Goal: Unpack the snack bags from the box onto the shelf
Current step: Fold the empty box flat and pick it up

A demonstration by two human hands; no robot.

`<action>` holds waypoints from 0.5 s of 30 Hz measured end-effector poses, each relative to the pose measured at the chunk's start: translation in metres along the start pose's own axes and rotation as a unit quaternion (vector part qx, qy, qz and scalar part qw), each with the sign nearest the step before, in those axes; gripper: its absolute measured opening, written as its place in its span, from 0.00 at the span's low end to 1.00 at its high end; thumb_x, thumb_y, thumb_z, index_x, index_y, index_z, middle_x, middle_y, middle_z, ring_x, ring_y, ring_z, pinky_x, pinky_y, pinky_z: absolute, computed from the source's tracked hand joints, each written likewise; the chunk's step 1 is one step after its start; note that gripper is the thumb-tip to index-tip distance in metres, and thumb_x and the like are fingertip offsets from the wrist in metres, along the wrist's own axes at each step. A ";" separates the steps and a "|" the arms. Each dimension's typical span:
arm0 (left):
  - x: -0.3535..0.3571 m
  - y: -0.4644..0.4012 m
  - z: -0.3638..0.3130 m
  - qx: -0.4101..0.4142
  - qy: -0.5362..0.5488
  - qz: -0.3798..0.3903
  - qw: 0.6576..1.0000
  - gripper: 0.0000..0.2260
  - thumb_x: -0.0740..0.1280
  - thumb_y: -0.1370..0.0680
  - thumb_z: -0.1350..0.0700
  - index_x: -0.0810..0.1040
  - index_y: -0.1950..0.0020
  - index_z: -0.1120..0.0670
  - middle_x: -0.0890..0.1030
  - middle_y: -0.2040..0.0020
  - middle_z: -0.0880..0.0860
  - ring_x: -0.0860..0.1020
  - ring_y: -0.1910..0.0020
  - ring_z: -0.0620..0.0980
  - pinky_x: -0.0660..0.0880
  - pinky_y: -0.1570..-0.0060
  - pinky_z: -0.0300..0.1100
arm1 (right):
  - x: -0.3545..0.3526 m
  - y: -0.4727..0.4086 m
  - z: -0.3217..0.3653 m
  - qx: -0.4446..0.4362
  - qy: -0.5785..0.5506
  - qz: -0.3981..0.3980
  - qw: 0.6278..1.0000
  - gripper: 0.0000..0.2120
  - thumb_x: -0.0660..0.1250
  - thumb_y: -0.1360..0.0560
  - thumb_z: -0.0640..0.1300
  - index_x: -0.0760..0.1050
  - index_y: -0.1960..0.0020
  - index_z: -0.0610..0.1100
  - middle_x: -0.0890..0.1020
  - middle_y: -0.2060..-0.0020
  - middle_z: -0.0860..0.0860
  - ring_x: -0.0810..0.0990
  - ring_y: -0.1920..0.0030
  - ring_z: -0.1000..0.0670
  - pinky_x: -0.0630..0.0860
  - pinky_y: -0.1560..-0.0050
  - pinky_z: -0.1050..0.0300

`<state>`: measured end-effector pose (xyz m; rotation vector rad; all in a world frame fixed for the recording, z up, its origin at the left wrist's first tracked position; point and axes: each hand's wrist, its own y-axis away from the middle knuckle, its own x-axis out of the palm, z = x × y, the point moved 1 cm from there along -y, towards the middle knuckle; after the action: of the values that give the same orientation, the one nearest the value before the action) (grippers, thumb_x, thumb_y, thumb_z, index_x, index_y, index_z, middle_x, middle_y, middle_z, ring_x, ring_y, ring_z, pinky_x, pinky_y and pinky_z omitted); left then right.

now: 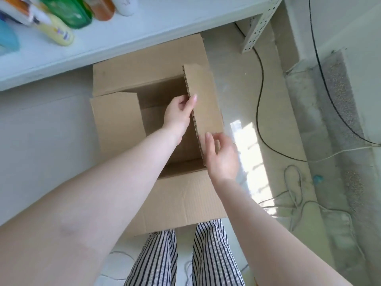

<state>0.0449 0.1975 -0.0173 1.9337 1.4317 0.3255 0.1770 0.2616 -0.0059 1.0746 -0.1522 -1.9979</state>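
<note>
A brown cardboard box (115,120) stands on the floor below the white shelf (144,32), its flaps open. Its inside looks bare; no snack bag shows in it. My left hand (178,114) pinches the edge of the upright right flap (206,104), thumb on the outer face and fingers curled on the inner side. Lower on the same flap is my right hand (221,155), thumb against its edge and fingers curled behind it. Colourful bags (68,15) lie on the shelf at the upper left, blurred.
A perforated metal shelf post (257,25) stands at the upper right. Black and white cables (261,100) trail over the floor to the right of the box. Striped trouser legs (185,254) are at the bottom, against the near flap.
</note>
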 end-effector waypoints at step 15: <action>-0.114 -0.033 0.149 -0.155 -0.380 -0.296 0.863 0.47 0.66 0.29 0.34 0.38 0.22 0.46 0.40 0.22 0.61 0.42 0.23 0.64 0.48 0.29 0.68 | 0.096 -0.071 -0.032 0.027 0.298 0.031 0.954 0.44 0.61 0.26 0.69 0.38 0.22 0.62 0.41 0.21 0.41 0.43 0.21 0.40 0.45 0.23 0.41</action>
<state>0.0651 0.0415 -0.1243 1.0699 1.2333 -0.4359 0.1296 0.2465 -0.1191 1.6348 0.0806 -1.5411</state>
